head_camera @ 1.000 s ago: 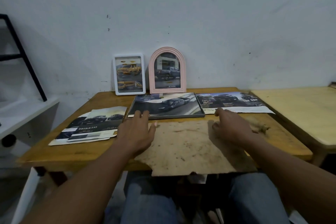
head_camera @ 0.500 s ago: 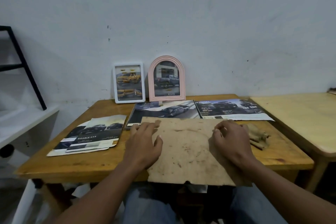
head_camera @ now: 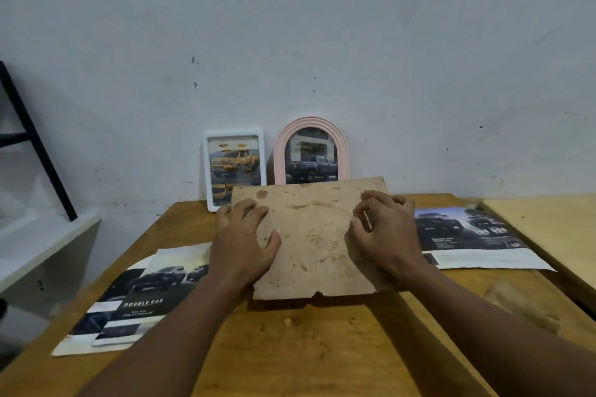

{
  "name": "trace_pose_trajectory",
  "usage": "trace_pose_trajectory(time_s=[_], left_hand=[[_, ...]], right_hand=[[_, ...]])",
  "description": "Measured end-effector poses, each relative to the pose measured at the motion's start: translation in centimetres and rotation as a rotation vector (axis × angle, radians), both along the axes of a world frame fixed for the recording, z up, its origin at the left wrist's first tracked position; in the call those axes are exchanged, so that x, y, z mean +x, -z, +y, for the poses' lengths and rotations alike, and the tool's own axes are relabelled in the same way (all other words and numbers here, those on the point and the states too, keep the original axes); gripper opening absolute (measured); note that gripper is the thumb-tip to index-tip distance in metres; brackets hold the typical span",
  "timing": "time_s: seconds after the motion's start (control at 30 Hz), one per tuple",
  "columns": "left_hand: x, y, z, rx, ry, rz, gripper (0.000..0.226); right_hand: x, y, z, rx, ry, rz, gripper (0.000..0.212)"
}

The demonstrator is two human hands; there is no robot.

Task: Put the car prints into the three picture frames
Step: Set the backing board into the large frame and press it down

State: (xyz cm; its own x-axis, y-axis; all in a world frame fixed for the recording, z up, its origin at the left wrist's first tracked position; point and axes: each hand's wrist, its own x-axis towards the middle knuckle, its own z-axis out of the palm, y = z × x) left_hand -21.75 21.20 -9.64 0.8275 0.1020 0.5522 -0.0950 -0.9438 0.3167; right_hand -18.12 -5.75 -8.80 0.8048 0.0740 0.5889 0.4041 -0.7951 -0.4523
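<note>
Head view, downward-forward, close over table (head_camera: 290,348)

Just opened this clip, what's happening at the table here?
A person has both hands on a stained brown board on the wooden table: left hand flat, right hand with fingers bent. What is under the board is hidden. A white frame and a pink arched frame lean against the wall, each already filled. Beside the board lie loose car prints, left and right.

Paler table (head_camera: 554,229) right of right hand (head_camera: 387,235); white shelf (head_camera: 45,235) and black metal bar (head_camera: 35,145) well left of left hand (head_camera: 242,245); brown wooden desk (head_camera: 306,351) beneath both; scuffed white wall (head_camera: 322,42) beyond.
</note>
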Motion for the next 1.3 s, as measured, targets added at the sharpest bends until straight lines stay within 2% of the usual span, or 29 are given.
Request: trace_pose_trajectory(time_s=[0.23,0.4,0.87,0.97,1.1,1.3], left_hand=[[6.8,0.0,2.3,0.008,-0.015,-0.013,0.058],[9.5,1.2,2.3,0.026,-0.003,0.031,0.059],[7.9,3.6,3.2,0.001,0.083,0.24,0.063],[7.3,4.4,3.1,-0.016,0.096,0.271,0.06],[6.9,4.5,2.8,-0.012,0.102,0.282,0.057],[6.6,3.8,2.5,0.134,0.097,0.339,0.059]], right_hand=[[7.2,0.2,2.1,-0.011,-0.007,-0.015,0.02],[9.5,1.7,2.3,-0.01,0.005,0.019,0.022],[5.9,3.5,2.1,-0.092,0.061,0.227,0.026],[5.0,3.9,1.8,-0.158,0.063,0.31,0.032],[4.3,4.2,1.8,-0.28,0.069,0.28,0.034],[4.7,3.6,1.3,-0.37,0.079,0.343,0.041]])
